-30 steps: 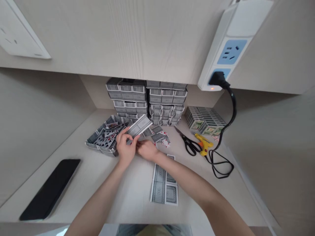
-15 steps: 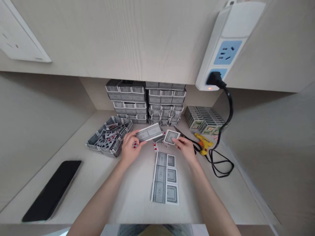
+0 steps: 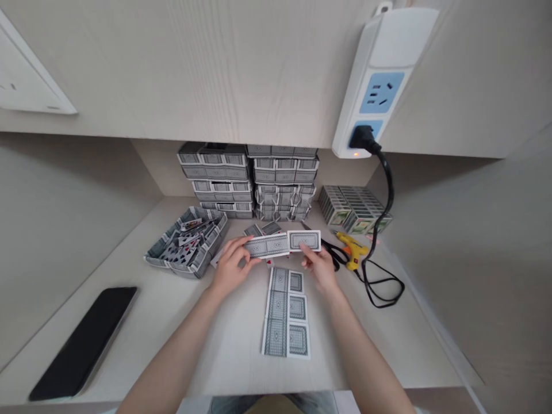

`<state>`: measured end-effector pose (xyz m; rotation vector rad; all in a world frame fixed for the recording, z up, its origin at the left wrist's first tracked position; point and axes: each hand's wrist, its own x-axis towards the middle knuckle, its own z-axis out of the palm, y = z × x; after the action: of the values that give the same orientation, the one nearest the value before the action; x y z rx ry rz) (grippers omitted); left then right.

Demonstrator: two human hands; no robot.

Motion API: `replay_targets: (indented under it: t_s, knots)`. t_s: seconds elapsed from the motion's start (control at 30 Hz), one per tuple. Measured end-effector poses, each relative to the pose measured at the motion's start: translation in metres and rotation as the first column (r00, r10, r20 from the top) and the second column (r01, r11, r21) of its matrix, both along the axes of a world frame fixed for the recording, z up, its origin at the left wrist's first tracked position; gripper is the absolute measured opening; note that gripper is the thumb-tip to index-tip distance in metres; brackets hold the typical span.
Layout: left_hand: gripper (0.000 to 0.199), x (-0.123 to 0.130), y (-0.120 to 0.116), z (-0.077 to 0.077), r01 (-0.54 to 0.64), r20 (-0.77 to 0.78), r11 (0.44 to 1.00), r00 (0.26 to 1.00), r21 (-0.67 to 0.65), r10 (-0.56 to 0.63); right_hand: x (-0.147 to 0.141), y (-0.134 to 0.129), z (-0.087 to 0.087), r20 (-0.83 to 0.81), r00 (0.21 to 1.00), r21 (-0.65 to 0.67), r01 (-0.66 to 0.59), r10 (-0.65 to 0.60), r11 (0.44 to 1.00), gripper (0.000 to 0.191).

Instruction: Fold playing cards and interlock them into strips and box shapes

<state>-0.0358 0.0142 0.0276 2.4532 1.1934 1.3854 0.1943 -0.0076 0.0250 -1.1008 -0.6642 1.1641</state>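
Observation:
My left hand point(image 3: 233, 262) pinches a strip of joined playing cards point(image 3: 268, 246), patterned backs up, by its left end. Between thumb and fingers, my right hand point(image 3: 318, 263) grips a single playing card point(image 3: 304, 240), back up, right at the strip's right end; whether the two touch or overlap slightly I cannot tell. Below them on the desk lies a flat panel of joined cards point(image 3: 276, 322), with a column of smaller card pieces point(image 3: 298, 309) along its right side. Loose cards point(image 3: 254, 230) lie partly hidden behind the strip.
At left stands a card-built tray point(image 3: 190, 265) filled with loose cards, and a black phone point(image 3: 86, 339). Card-built boxes point(image 3: 284, 172) are stacked behind. To the right are black-handled scissors point(image 3: 334, 253), a yellow glue gun point(image 3: 353, 251) with its cord, and card packs point(image 3: 353, 207).
My right hand has turned its card lengthwise and brought it against the strip's end. The strip in my left hand is now more level and slightly lower. The view has shifted slightly.

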Motion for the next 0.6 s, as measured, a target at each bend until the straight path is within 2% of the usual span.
replay_targets:
  t_s: [0.23, 0.3, 0.47, 0.6]
  knots:
    - [0.022, 0.0014, -0.0006, -0.0003, 0.004, -0.008, 1.000, 1.000, -0.022, -0.004, -0.0089, -0.0041, -0.0009, -0.018, 0.993, -0.056, -0.119, 0.118, 0.991, 0.032]
    - [0.022, 0.0013, -0.0003, -0.0002, 0.001, -0.009, 0.999, 1.000, -0.033, -0.001, -0.0079, -0.0032, -0.0016, -0.028, 0.995, -0.042, -0.094, 0.093, 0.995, 0.032]
    - [0.022, 0.0001, 0.0006, -0.0005, -0.009, -0.003, 1.000, 1.000, -0.028, 0.009, 0.0001, 0.0015, -0.0048, -0.041, 0.997, -0.001, 0.063, -0.063, 0.998, 0.033]
    - [0.023, 0.0016, -0.0003, -0.0013, 0.004, -0.024, 0.999, 1.000, -0.038, -0.005, -0.0047, -0.0009, -0.0050, -0.044, 0.999, -0.013, 0.003, -0.004, 1.000, 0.032]
